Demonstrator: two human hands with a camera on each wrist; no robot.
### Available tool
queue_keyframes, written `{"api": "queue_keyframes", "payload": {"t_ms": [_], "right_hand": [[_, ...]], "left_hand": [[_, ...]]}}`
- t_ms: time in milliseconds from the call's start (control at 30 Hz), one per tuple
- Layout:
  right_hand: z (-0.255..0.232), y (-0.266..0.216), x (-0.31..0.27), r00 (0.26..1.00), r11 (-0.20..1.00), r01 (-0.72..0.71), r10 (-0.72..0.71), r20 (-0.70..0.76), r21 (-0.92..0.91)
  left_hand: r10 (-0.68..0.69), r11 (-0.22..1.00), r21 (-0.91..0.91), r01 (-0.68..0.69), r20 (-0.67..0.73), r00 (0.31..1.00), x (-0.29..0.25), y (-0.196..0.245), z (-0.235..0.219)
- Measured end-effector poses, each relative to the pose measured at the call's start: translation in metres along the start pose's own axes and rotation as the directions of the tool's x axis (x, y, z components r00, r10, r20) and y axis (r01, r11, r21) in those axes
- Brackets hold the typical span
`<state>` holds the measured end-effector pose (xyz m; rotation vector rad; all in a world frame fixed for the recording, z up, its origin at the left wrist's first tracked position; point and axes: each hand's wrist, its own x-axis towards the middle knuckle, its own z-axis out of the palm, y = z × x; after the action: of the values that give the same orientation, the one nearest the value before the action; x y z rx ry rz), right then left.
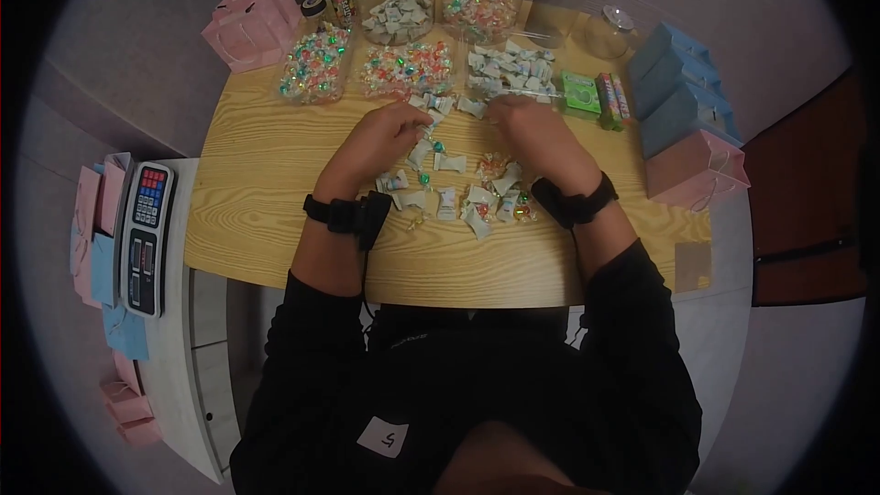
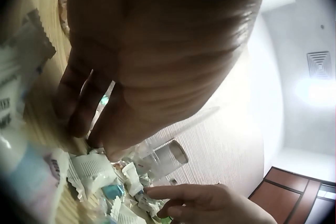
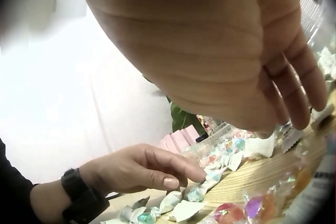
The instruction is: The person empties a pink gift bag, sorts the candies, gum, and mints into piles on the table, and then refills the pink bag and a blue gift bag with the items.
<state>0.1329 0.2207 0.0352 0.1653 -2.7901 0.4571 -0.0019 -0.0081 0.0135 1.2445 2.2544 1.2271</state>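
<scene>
My left hand (image 1: 390, 142) reaches to a loose line of white-wrapped candies (image 1: 420, 154) on the wooden table. In the right wrist view, the fingertips of that left hand (image 3: 149, 169) are right at the wrapped candies, with the thumb held apart. A few green-wrapped candies (image 1: 424, 180) lie among the white ones. My right hand (image 1: 541, 137) is over the table by the tray of white candies (image 1: 510, 69). The left wrist view shows this right hand (image 2: 210, 203) with its index finger stretched out at white wrappers. A mixed pile of white and colourful candies (image 1: 495, 197) lies near the right wrist.
Colourful candies (image 1: 408, 69) fill two clear trays at the back. Behind stand clear jars and a lidded jar (image 1: 561, 0). At right are a green box (image 1: 580, 93), blue bags (image 1: 683, 110) and a pink bag (image 1: 698, 170). A scale (image 1: 147, 238) stands at left.
</scene>
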Motion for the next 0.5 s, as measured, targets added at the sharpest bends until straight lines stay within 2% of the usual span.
{"api": "queue_keyframes", "payload": {"t_ms": [33,67,133,167,200,233,300,333,400,500], "right_hand": [[0.002,-0.002,0.0,1.0,0.997,-0.023,0.025,0.019,-0.078],[0.002,-0.003,-0.001,0.999,0.996,-0.02,0.022,0.024,-0.081],[0.001,-0.005,-0.003,0.992,0.989,-0.039,0.056,0.115,-0.142],[-0.002,-0.004,-0.002,0.991,0.989,-0.038,0.056,0.12,-0.145],[-0.008,-0.001,0.0,0.994,0.997,-0.031,0.038,0.103,-0.069],[-0.011,0.001,0.001,0.996,1.0,-0.022,0.021,0.083,0.006],[-0.009,0.002,0.003,0.992,0.998,-0.065,0.064,0.113,0.01],[-0.007,0.001,0.004,0.985,0.994,-0.11,0.107,0.138,0.015],[0.0,-0.001,0.003,0.978,0.992,-0.125,0.126,0.167,-0.017],[0.003,-0.006,0.004,0.967,0.986,-0.162,0.165,0.195,-0.03]], "left_hand": [[0.0,1.0,-0.005,0.0,-0.006,1.0,0.0,-0.001,0.0],[0.038,0.999,0.023,-0.039,0.027,0.999,-0.001,-0.002,0.0],[0.073,0.996,0.046,-0.076,0.063,0.995,-0.002,0.002,-0.002],[-0.001,0.999,0.054,-0.004,0.097,0.995,-0.002,0.008,-0.006],[-0.075,0.996,0.064,0.067,0.131,0.989,-0.002,0.012,-0.008],[-0.075,0.996,0.059,0.068,0.129,0.989,-0.001,0.013,-0.009],[0.0,0.985,0.173,0.002,-0.011,1.0,0.002,0.012,-0.014],[0.002,0.984,0.176,0.0,-0.013,1.0,0.001,0.008,-0.015],[0.101,0.976,0.211,-0.061,-0.188,0.977,0.0,-0.008,-0.014],[0.159,0.957,0.263,-0.118,-0.14,0.977,0.0,-0.023,-0.01]]}}
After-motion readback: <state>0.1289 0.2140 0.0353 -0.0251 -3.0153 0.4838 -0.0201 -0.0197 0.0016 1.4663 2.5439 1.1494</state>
